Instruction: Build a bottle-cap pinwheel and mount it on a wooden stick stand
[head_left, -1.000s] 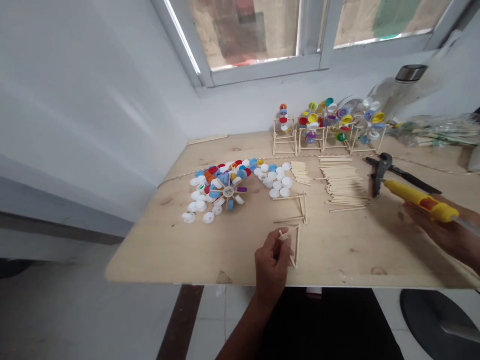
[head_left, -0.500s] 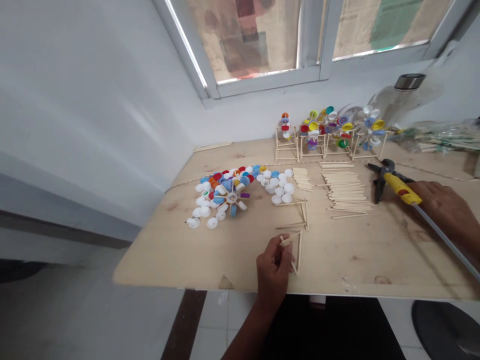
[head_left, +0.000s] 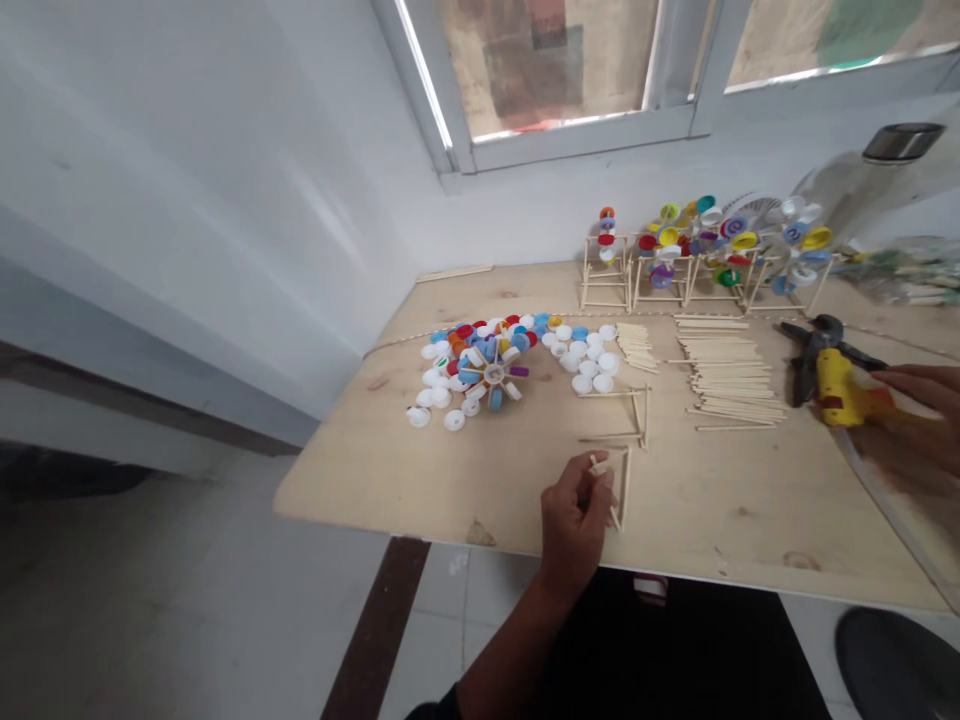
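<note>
My left hand [head_left: 574, 515] pinches a small frame of thin wooden sticks [head_left: 626, 490] near the table's front edge; the fingers hide part of it. Just beyond it lies another three-sided stick frame [head_left: 643, 415]. At the right, my right hand [head_left: 919, 420], blurred, is closed around the handle of a yellow glue gun [head_left: 832, 385], whose pale cord [head_left: 892, 515] trails toward the front. A black clamp-like tool [head_left: 808, 350] lies against the gun's far side. Between the hands are a row of long sticks [head_left: 735, 375] and a smaller pile of short sticks [head_left: 636, 347].
Bottle caps [head_left: 439, 395] are heaped at left, with a cap-and-stick wheel [head_left: 495, 375] among them. Several finished-looking stick stands with coloured caps [head_left: 664, 265] line the wall. A twisted cord [head_left: 397, 345] crosses the table [head_left: 420, 490]. A large bottle [head_left: 840, 195] stands back right.
The view has swung left, so the table's contents sit further right. The glue gun has turned under my right hand. My left hand keeps its pinch on the stick frame.
</note>
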